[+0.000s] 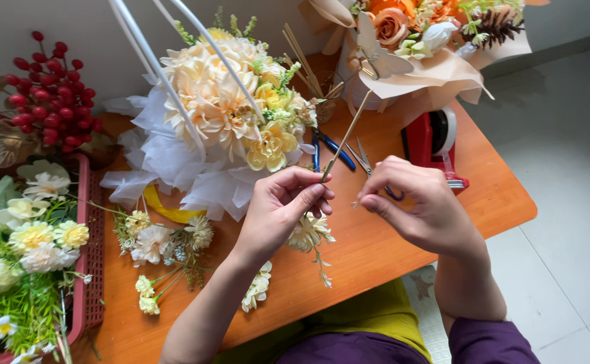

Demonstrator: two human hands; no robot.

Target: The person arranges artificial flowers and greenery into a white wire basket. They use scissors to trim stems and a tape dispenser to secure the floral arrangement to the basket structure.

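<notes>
Pinching a thin stick [344,135] in my left hand [283,202], right hand [413,205] fingertips pressed together beside it, below the bouquet [224,108].

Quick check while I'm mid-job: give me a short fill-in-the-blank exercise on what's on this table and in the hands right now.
1. The left hand pinches a thin wooden ____ that carries a paper butterfly at its top.
2. The tape dispenser on the table is ____ in colour.
3. The basket of loose flowers stands at the table's ____ edge.
4. The berries by the wall are ____.

Missing words: stick; red; left; red
</notes>
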